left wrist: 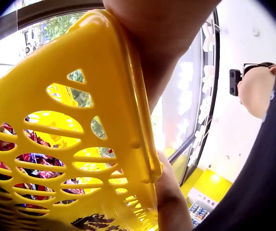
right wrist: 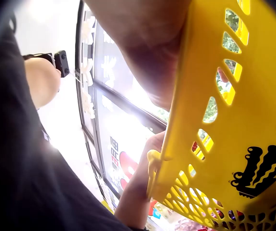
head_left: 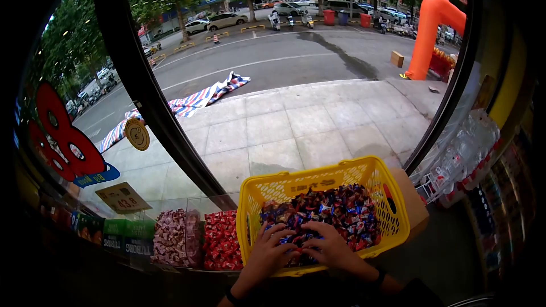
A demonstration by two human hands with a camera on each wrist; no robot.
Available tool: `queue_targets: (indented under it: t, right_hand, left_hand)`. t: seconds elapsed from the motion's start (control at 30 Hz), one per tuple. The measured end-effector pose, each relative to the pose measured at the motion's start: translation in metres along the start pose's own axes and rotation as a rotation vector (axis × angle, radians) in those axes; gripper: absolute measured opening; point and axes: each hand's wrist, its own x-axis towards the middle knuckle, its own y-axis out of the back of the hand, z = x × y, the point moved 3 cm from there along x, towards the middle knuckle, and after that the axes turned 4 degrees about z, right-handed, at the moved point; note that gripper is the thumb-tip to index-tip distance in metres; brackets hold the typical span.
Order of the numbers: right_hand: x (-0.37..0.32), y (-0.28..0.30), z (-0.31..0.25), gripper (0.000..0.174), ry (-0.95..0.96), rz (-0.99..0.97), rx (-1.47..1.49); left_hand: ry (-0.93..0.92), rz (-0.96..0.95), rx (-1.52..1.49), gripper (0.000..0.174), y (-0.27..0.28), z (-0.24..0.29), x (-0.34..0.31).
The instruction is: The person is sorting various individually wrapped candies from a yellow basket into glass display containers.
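A yellow plastic shopping basket (head_left: 247, 216) with slotted walls holds a heap of wrapped candies (head_left: 341, 210) in dark blue, red and purple. Over the near rim, my left hand (head_left: 272, 245) reaches in, its fingers spread loosely on the candies. My right hand (head_left: 330, 245) lies beside it on the same heap, fingers slightly bent and pointing toward the left hand. In the left wrist view the basket wall (left wrist: 114, 91) hides the fingers, and candies (left wrist: 39, 161) show through its slots. The right wrist view shows the outer basket wall (right wrist: 210, 159) with a black printed drawing.
Left of the basket stand clear bins of red-wrapped candies (head_left: 222, 241) and pink-wrapped candies (head_left: 170, 236), then green Tuborg boxes (head_left: 126, 236). A cardboard box (head_left: 412, 204) sits against the basket's right side. Bottled drinks (head_left: 455, 162) stand at right. Window frames and pavement lie beyond.
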Motion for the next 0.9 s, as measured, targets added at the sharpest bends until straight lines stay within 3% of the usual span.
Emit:
queue_targets:
  t: [0.27, 0.9]
  right_hand:
    - [-0.0013, -0.0040, -0.0002, 0.017, -0.089, 0.031, 0.135]
    - [-0.0007, -0.0011, -0.0016, 0.019, 0.024, 0.045, 0.021]
  left_hand:
    - [-0.009, 0.002, -0.040, 0.023, 0.0010, -0.0047, 0.0006]
    - [-0.019, -0.011, -0.023, 0.021, 0.0018, -0.0040, 0.0008]
